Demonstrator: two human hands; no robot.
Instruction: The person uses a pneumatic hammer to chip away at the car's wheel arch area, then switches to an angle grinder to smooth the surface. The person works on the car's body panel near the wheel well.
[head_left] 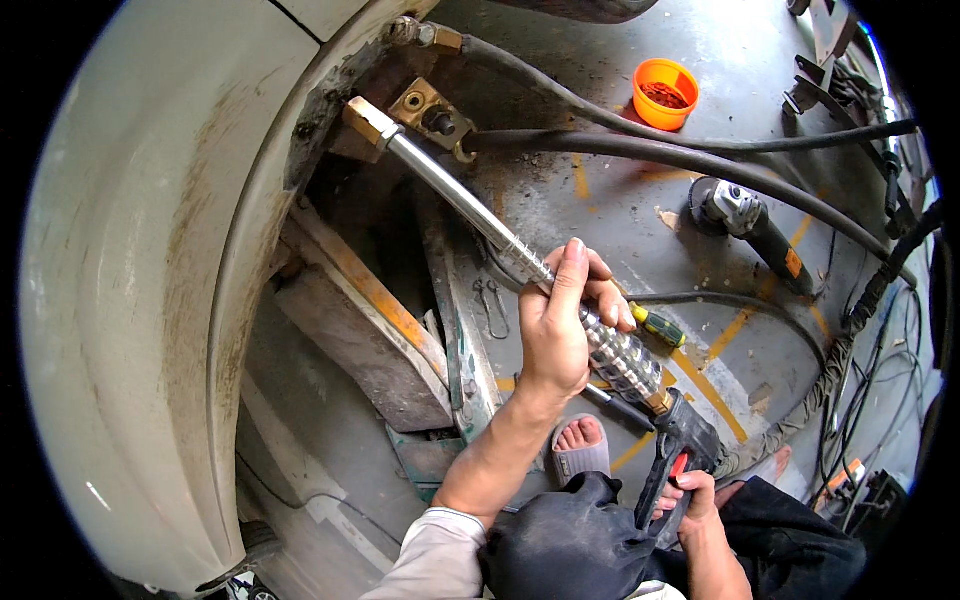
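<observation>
A slide-hammer dent-puller gun (455, 193) slants from the wheel-arch edge of a dirty white car panel (150, 250) down to my lap. My left hand (555, 345) is closed round its shaft, thumb up, just above the thick ribbed metal section (625, 362). My right hand (698, 500) grips the black pistol handle (690, 430), fingers by the red trigger. The brass-coloured tip (370, 122) lies close to the panel edge; contact cannot be told. Beside it are a brass clamp plate (425, 105) with a bolt and a cable lug (440, 40) at the edge.
Thick dark cables (640, 145) run rightward from the panel edge. On the floor are an orange tub (665, 95) with reddish bits inside, an angle grinder (750, 225), a yellow-green screwdriver (658, 325) and a sandaled foot (580, 450). A dirty metal block (365, 345) stands beneath the panel.
</observation>
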